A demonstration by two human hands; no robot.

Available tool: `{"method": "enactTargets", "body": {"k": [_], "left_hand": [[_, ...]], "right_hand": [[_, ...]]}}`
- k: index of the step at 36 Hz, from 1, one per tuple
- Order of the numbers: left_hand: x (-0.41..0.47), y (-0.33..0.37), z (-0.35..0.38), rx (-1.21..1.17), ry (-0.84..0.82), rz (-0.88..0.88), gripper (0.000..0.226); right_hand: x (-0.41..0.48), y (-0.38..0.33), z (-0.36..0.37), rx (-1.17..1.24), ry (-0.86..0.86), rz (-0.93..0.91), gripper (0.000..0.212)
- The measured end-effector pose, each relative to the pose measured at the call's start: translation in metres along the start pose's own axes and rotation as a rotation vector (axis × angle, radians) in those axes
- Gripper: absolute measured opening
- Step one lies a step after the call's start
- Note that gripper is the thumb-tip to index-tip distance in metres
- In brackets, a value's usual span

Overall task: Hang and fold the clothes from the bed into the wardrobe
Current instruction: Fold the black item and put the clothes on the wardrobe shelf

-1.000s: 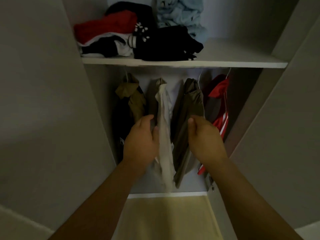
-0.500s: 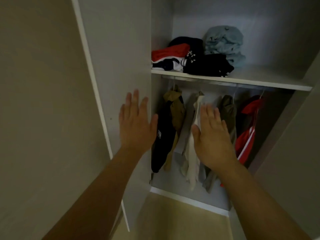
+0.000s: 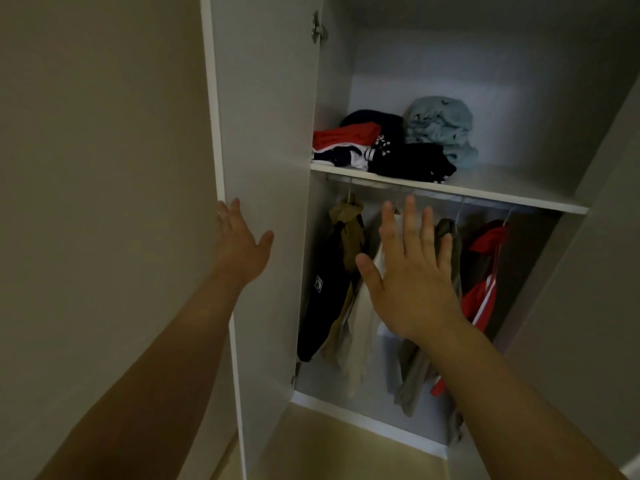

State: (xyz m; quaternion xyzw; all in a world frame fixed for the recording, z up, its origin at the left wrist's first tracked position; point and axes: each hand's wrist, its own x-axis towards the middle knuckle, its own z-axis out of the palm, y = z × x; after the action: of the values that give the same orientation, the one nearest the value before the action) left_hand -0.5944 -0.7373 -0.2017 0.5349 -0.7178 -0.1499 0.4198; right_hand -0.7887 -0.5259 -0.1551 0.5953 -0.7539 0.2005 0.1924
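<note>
progress: looks nearly done | folded clothes [image 3: 408, 161] piled on wardrobe shelf [image 3: 502, 188] | hung garments [image 3: 332, 289] on rail below | left grip [image 3: 242, 247] released, at door [image 3: 266, 133] edge | right grip [image 3: 412, 282] released, empty, before garments | bed unseen; leftovers untellable

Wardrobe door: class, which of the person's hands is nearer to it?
Left. The left hand is at the outer edge of the wardrobe door. The right hand is spread open in front of the hanging clothes inside, apart from the door.
</note>
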Motion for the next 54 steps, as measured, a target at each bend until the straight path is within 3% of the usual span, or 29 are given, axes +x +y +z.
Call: {"method": "enactTargets", "body": {"k": [4,10,14,17,21,23,28,31,36,42,47,54], "left_hand": [[-0.002,-0.01,0.012,-0.089,0.056,0.007,0.092],[0.008,0.002,0.024,-0.525,0.158,-0.156,0.097],[0.003,0.009,0.034,-0.471,0.27,-0.144,0.084],[-0.006,0.012,0.044,-0.388,0.361,-0.107,0.057],[-0.004,0.018,0.052,-0.453,0.461,-0.085,0.045],[0.004,0.022,0.057,-0.497,0.42,-0.02,0.043],[0.021,0.038,0.084,-0.444,0.101,0.224,0.048],[0.028,0.054,0.105,-0.353,-0.025,0.299,0.07],[0.041,0.084,0.135,-0.228,-0.012,0.614,0.1],[0.063,0.126,0.192,-0.006,0.06,0.861,0.098],[0.086,0.167,0.244,0.033,0.099,0.894,0.102],[0.112,0.211,0.301,0.123,0.087,0.88,0.087]], "right_hand": [[0.0,0.003,-0.002,0.019,0.024,-0.005,0.074],[0.009,0.014,-0.002,0.02,-0.016,0.022,0.073],[0.018,0.019,0.001,0.024,-0.033,0.047,0.073],[0.027,0.022,0.004,0.032,-0.038,0.065,0.073],[0.042,0.025,0.012,0.05,-0.043,0.077,0.073],[0.049,0.026,0.015,0.068,-0.048,0.082,0.072],[0.064,0.033,0.022,0.087,-0.068,0.098,0.073],[0.07,0.041,0.023,0.11,-0.093,0.133,0.072],[0.08,0.061,0.029,0.096,-0.104,0.19,0.072],[0.094,0.093,0.04,0.066,-0.052,0.258,0.072],[0.105,0.119,0.051,-0.037,0.022,0.29,0.073],[0.113,0.162,0.063,-0.131,0.032,0.393,0.067]]}}
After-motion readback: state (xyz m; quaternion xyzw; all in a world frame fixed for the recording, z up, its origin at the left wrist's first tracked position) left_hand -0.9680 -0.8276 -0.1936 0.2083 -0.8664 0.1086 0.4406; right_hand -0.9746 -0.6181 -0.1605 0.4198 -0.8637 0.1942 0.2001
